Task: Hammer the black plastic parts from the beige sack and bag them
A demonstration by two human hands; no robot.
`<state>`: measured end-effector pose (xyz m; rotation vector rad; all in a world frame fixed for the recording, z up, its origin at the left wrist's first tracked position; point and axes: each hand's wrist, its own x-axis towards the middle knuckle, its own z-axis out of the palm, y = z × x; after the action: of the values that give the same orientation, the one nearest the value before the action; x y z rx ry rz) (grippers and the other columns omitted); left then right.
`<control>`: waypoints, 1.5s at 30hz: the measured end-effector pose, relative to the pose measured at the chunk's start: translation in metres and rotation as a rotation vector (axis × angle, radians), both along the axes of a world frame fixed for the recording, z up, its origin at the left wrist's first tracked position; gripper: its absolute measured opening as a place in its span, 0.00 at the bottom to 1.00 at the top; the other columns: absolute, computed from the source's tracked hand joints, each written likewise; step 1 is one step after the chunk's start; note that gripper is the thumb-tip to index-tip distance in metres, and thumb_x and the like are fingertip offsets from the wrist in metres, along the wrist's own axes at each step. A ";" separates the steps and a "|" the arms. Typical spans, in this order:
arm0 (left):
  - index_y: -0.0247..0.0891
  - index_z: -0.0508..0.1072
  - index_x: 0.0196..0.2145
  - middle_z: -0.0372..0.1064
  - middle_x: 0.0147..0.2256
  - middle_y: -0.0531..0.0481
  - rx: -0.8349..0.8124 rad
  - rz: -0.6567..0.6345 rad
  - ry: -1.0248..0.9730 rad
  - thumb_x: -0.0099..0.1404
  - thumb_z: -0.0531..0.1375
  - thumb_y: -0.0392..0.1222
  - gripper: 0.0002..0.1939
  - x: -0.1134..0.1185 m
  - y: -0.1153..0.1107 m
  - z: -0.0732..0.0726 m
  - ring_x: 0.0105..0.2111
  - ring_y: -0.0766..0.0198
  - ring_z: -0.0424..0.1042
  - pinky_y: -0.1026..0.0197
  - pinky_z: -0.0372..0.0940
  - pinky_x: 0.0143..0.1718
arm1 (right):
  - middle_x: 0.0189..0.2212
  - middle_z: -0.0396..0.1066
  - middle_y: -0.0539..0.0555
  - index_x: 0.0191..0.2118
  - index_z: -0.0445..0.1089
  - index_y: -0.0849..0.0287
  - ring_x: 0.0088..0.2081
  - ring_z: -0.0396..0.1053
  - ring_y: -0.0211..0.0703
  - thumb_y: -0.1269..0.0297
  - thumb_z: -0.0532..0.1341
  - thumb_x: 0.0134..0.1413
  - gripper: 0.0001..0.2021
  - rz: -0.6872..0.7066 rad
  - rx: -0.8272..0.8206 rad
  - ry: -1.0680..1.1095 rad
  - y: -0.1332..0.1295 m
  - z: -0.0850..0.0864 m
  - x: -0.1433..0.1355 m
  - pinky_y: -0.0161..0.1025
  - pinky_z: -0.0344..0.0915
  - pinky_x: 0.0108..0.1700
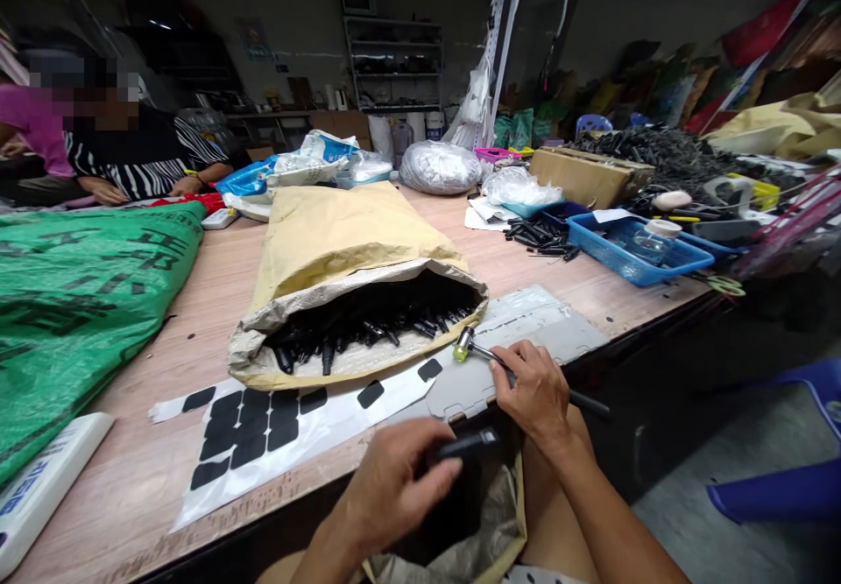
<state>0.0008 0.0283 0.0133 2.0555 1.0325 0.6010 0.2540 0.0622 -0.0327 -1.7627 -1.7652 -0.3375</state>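
Observation:
My right hand (535, 391) is closed around the shaft of a small hammer (463, 344) with a metal and yellow-green head. The hammer's head hovers by a grey board (532, 326) at the table edge, and its black grip sticks out to the right. My left hand (394, 479), somewhat blurred, grips a short black tube-like part (473, 444) above an open sack (518, 514) at my lap. Straight ahead lies a tan sack (355, 225), its mouth facing me, with many black tube-like parts (374, 330) inside.
A white sheet with black stickers (246, 426) lies before the tan sack. To the left are a green sack (85, 304) and a white device (53, 488). A blue tray (637, 251) and loose black parts (539, 238) sit at right. Another person (144, 146) works across the table.

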 end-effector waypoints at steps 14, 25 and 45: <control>0.50 0.74 0.52 0.78 0.33 0.53 -0.216 -0.021 0.325 0.62 0.63 0.44 0.19 0.007 -0.039 -0.044 0.34 0.57 0.77 0.60 0.64 0.34 | 0.36 0.70 0.53 0.46 0.77 0.51 0.40 0.63 0.47 0.64 0.61 0.62 0.10 -0.007 0.008 -0.008 -0.001 0.000 -0.001 0.41 0.55 0.40; 0.38 0.76 0.39 0.76 0.37 0.36 0.109 0.982 0.685 0.64 0.57 0.59 0.21 -0.077 0.097 0.019 0.37 0.43 0.75 0.52 0.64 0.33 | 0.35 0.70 0.53 0.45 0.77 0.51 0.39 0.62 0.47 0.63 0.61 0.62 0.09 -0.003 0.017 -0.003 -0.001 -0.001 0.000 0.42 0.55 0.41; 0.43 0.76 0.40 0.71 0.38 0.49 0.257 0.392 0.120 0.66 0.62 0.42 0.05 -0.003 0.063 -0.024 0.42 0.54 0.69 0.53 0.64 0.43 | 0.36 0.71 0.53 0.47 0.76 0.51 0.40 0.65 0.47 0.63 0.60 0.64 0.10 0.002 0.014 -0.001 -0.001 -0.003 0.001 0.42 0.58 0.43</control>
<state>-0.0025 0.0915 -0.0104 2.1415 1.5150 0.8535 0.2547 0.0611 -0.0358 -1.7514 -1.7611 -0.3499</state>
